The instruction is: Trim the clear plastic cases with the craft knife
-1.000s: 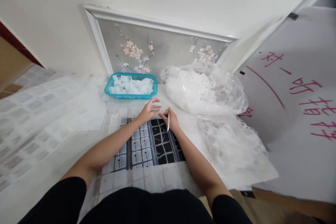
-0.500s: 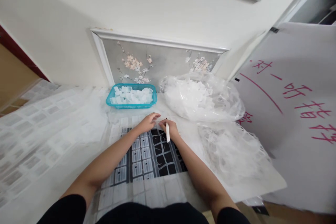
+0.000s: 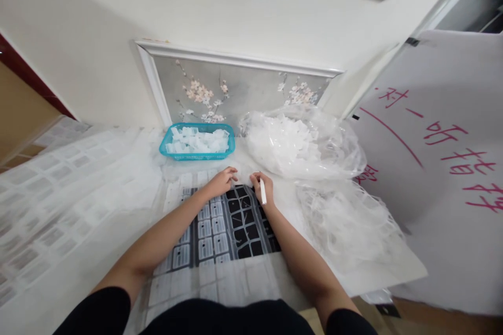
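A white pen-shaped tool (image 3: 263,191) is gripped in my right hand (image 3: 259,188), its blunt end pointing back toward me; its working tip is hidden by the fingers. Close to the left, my left hand (image 3: 223,182) hovers over the far edge of a sheet, its fingers slightly bent and a gap between them. Beneath both hands lies the clear plastic sheet (image 3: 204,228), marked with rows of small rectangular panels. Under its right part, a black surface (image 3: 244,218) shows through cell-like outlines.
Behind my hands, a turquoise basket (image 3: 196,157) holds small translucent pieces. A clear bag (image 3: 298,141) of white pieces sits beside it. Tangled clear plastic strips (image 3: 349,225) lie at right, panelled sheets (image 3: 58,193) at left. A whiteboard (image 3: 451,251) with red writing borders the right side.
My right hand has shifted slightly to the right with the white tool, opening a wider gap between the hands. The left hand's fingers have bent a little more.
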`<state>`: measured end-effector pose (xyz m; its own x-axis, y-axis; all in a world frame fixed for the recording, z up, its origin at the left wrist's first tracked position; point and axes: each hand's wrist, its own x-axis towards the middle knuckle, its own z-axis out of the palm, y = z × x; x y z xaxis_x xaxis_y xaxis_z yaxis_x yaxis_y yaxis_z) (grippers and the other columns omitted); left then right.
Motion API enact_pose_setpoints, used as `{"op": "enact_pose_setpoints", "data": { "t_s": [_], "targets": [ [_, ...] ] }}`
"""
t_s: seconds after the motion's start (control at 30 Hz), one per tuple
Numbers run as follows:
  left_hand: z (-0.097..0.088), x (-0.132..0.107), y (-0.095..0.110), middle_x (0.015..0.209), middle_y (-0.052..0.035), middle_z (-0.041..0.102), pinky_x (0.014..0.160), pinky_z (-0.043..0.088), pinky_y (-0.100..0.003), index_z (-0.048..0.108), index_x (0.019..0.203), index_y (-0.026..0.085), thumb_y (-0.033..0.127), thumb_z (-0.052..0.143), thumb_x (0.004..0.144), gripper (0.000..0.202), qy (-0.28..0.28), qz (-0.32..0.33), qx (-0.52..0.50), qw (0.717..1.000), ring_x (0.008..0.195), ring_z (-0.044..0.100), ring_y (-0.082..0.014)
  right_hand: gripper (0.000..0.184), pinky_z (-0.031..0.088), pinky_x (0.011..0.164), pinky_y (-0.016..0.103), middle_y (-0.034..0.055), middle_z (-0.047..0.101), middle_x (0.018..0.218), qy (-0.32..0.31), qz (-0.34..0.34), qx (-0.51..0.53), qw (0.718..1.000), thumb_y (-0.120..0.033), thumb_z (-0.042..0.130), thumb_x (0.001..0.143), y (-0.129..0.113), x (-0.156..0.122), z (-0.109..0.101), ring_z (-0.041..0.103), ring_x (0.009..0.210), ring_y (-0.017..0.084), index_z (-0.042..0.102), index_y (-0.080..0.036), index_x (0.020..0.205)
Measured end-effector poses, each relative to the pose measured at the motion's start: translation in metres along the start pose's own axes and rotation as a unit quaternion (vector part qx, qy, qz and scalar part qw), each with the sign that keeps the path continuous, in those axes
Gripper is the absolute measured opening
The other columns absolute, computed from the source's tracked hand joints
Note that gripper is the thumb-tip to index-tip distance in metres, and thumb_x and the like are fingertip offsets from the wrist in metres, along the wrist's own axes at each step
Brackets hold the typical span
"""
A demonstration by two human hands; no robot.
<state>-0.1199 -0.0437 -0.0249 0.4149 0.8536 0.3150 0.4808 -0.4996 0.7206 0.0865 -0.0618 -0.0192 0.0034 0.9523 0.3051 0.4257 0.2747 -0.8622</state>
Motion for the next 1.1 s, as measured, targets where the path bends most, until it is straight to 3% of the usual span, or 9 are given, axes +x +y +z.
{"op": "enact_pose_setpoints", "data": {
  "t_s": [0.23, 0.33, 0.43, 0.67, 0.77, 0.87, 1.0, 1.1],
  "targets": [
    [-0.010, 0.001, 0.026, 0.111, -0.0087, 0.063, 0.102, 0.043, -0.038, 0.067, 0.101, 0.019, 0.036, 0.048, 0.093, 0.027, 0.027, 0.007, -0.052, 0.998, 0.108, 0.058, -0.0218, 0.032, 0.047, 0.072, 0.030, 0.0051, 0.070, 0.087, -0.067, -0.056, 0.058, 0.994, -0.046, 0.051, 0.088, -0.015, -0.006, -0.002, 0.061, 0.076, 0.020, 0.068, -0.019, 0.092],
    [-0.013, 0.000, 0.037, 0.105, -0.0083, 0.065, 0.098, 0.044, -0.035, 0.066, 0.098, 0.018, 0.040, 0.042, 0.096, 0.033, 0.037, 0.003, -0.094, 0.995, 0.104, 0.059, -0.0209, 0.031, 0.048, 0.073, 0.031, 0.0056, 0.070, 0.089, -0.075, -0.060, 0.071, 0.993, -0.045, 0.051, 0.089, -0.018, -0.005, -0.004, 0.062, 0.078, 0.021, 0.069, -0.019, 0.092],
    [-0.013, 0.000, 0.041, 0.101, -0.0080, 0.066, 0.093, 0.046, -0.035, 0.067, 0.096, 0.017, 0.041, 0.048, 0.094, 0.031, 0.031, -0.006, -0.133, 0.991, 0.099, 0.060, -0.0213, 0.030, 0.048, 0.076, 0.031, 0.0058, 0.071, 0.089, -0.071, -0.060, 0.069, 0.993, -0.044, 0.052, 0.089, -0.018, -0.004, -0.005, 0.062, 0.079, 0.022, 0.069, -0.020, 0.091],
    [-0.011, 0.001, 0.042, 0.090, -0.0048, 0.064, 0.089, 0.043, -0.033, 0.066, 0.085, 0.018, 0.040, 0.057, 0.088, 0.024, 0.045, -0.020, -0.152, 0.987, 0.089, 0.058, -0.0199, 0.031, 0.048, 0.074, 0.031, 0.0058, 0.070, 0.086, -0.072, -0.041, 0.070, 0.994, -0.045, 0.053, 0.087, -0.016, -0.003, -0.004, 0.062, 0.077, 0.021, 0.069, -0.019, 0.093],
    [-0.013, 0.001, 0.039, 0.079, -0.0014, 0.059, 0.081, 0.043, -0.030, 0.063, 0.082, 0.019, 0.042, 0.056, 0.088, 0.025, 0.083, -0.049, -0.192, 0.977, 0.079, 0.054, -0.0173, 0.036, 0.048, 0.069, 0.030, 0.0037, 0.066, 0.080, -0.077, -0.026, 0.077, 0.994, -0.048, 0.051, 0.088, -0.014, -0.003, -0.001, 0.059, 0.071, 0.019, 0.066, -0.020, 0.106],
    [-0.019, 0.003, 0.028, 0.074, 0.0001, 0.053, 0.076, 0.041, -0.028, 0.056, 0.078, 0.019, 0.043, 0.051, 0.090, 0.028, 0.135, -0.073, -0.225, 0.962, 0.074, 0.050, -0.0157, 0.044, 0.044, 0.054, 0.026, 0.0010, 0.062, 0.076, -0.083, 0.019, 0.136, 0.987, -0.052, 0.039, 0.092, -0.009, -0.004, 0.004, 0.053, 0.057, 0.015, 0.054, -0.022, 0.120],
    [-0.027, 0.007, 0.011, 0.070, 0.0004, 0.049, 0.072, 0.042, -0.026, 0.051, 0.071, 0.019, 0.043, 0.051, 0.088, 0.029, 0.181, -0.096, -0.267, 0.942, 0.072, 0.049, -0.0145, 0.035, 0.039, 0.047, 0.023, -0.0013, 0.058, 0.070, -0.126, 0.058, 0.180, 0.974, -0.053, 0.041, 0.090, -0.005, -0.007, 0.011, 0.049, 0.052, 0.012, 0.052, -0.022, 0.103],
    [-0.030, 0.008, 0.010, 0.069, 0.0001, 0.052, 0.068, 0.044, -0.026, 0.053, 0.071, 0.018, 0.046, 0.053, 0.086, 0.032, 0.156, -0.105, -0.290, 0.938, 0.069, 0.052, -0.0145, 0.037, 0.041, 0.047, 0.022, 0.0012, 0.065, 0.075, -0.130, 0.053, 0.175, 0.974, -0.054, 0.042, 0.091, -0.008, -0.009, 0.012, 0.055, 0.054, 0.013, 0.053, -0.022, 0.108]
  ]
}}
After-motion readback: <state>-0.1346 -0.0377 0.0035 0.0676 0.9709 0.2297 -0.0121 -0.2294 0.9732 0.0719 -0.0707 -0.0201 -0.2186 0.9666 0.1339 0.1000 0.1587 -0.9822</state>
